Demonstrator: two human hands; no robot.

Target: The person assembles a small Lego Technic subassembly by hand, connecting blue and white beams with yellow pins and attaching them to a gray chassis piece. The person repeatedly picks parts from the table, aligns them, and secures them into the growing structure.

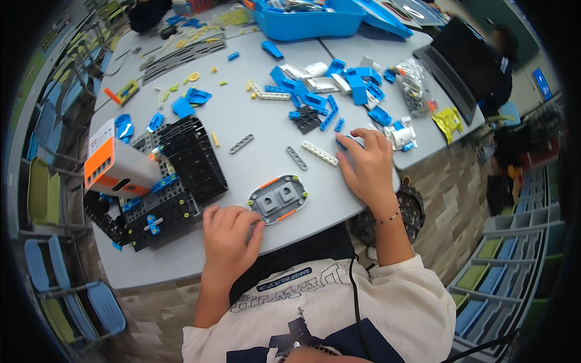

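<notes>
My right hand (pixel 370 164) has its fingers and thumb around a small blue building piece (pixel 350 143) near the table's right edge; the fingers hide most of that piece. A white beam with holes (pixel 319 153) lies just left of it. Loosely curled on the table's front edge, my left hand (pixel 233 233) holds nothing that I can see. Its fingertips are close to a grey oval frame (pixel 277 198) with orange strips and two square blocks. To the left stands a black tracked model (pixel 181 163) carrying a white and orange controller box (pixel 121 168).
Blue and white panels (pixel 357 91) lie heaped across the back right, beside a clear bag of parts (pixel 416 88) and a yellow packet (pixel 448 124). Two grey beams (pixel 296 158) lie mid-table. Behind are a blue bin (pixel 305 23) and a black laptop (pixel 451 66).
</notes>
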